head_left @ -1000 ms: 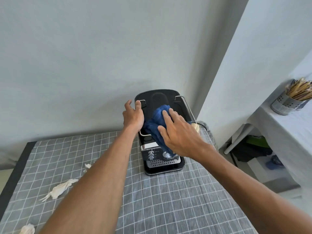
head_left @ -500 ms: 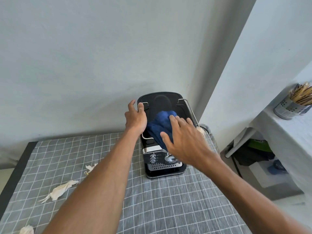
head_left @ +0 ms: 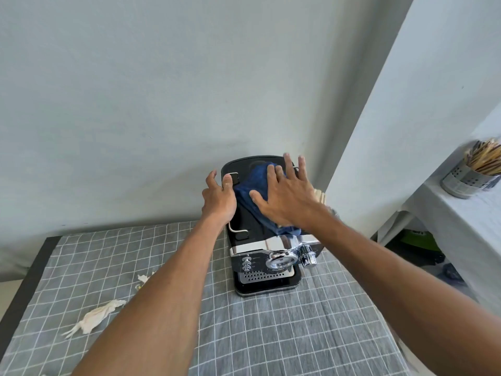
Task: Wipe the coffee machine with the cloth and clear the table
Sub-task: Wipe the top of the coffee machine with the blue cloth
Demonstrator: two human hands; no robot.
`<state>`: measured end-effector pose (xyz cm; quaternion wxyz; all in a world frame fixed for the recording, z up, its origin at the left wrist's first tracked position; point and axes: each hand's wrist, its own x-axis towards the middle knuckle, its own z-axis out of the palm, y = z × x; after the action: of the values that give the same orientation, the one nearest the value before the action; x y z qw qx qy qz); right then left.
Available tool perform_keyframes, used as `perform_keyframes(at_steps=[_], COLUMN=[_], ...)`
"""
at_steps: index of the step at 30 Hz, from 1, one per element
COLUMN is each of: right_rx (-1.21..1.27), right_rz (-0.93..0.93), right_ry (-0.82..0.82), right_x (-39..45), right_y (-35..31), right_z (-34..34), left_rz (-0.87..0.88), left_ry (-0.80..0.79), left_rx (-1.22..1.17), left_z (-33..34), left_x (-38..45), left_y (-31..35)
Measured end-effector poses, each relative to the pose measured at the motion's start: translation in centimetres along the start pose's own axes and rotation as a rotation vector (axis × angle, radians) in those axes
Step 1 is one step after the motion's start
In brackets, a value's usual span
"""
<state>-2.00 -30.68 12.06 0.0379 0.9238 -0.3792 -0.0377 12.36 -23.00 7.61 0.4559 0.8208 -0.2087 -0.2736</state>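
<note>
A black and chrome coffee machine (head_left: pixel 267 270) stands at the back of the table against the wall. A dark blue cloth (head_left: pixel 250 198) lies bunched on its black top. My right hand (head_left: pixel 287 196) presses flat on the cloth with fingers spread straight toward the machine's rear edge. My left hand (head_left: pixel 218 198) rests on the machine's upper left edge, thumb on top, fingers over the side. A crumpled white tissue (head_left: pixel 95 317) lies on the table at the left. A smaller white scrap (head_left: pixel 143 279) lies near my left forearm.
The table carries a grey checked cloth (head_left: pixel 284 335). A pale wall stands right behind the machine. To the right, a lower white surface holds a metal holder of wooden sticks (head_left: pixel 470 173). Dark clutter sits on the floor beneath it.
My right hand has slid the blue cloth from the front of the machine's top toward its rear edge, uncovering the chrome front. My left hand has kept its place.
</note>
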Motion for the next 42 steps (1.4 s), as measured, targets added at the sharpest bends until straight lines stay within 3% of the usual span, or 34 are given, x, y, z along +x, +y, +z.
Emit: perform_keyframes(at_steps=[5, 14, 24, 28, 33, 42], right_rx=[0.005, 0.055, 0.04, 0.134, 0.043, 0.302], right_rz=[0.094, 0.015, 0.079, 0.006, 0.039, -0.189], right_ry=[-0.058, 0.052, -0.025, 0.031, 0.027, 0.07], right_x=[3.9, -5.0, 3.4, 1.2, 0.0, 4.5], right_y=[-0.7, -1.1, -1.3, -0.6, 0.5, 2.3], right_z=[-0.6, 0.6, -0.3, 0.7, 0.7, 0.3], left_rz=[-0.002, 0.024, 0.014, 0.02, 0.012, 0.017], left_ry=[0.026, 0.035, 0.023, 0.03, 0.026, 0.018], left_rx=[-0.024, -0.037, -0.03, -0.034, -0.036, -0.035], left_z=[0.0, 0.1, 0.0, 0.0, 0.0, 0.0], left_x=[-0.4, -0.3, -0.1, -0.2, -0.3, -0.2], left_y=[0.3, 0.1, 0.1, 0.0, 0.1, 0.1])
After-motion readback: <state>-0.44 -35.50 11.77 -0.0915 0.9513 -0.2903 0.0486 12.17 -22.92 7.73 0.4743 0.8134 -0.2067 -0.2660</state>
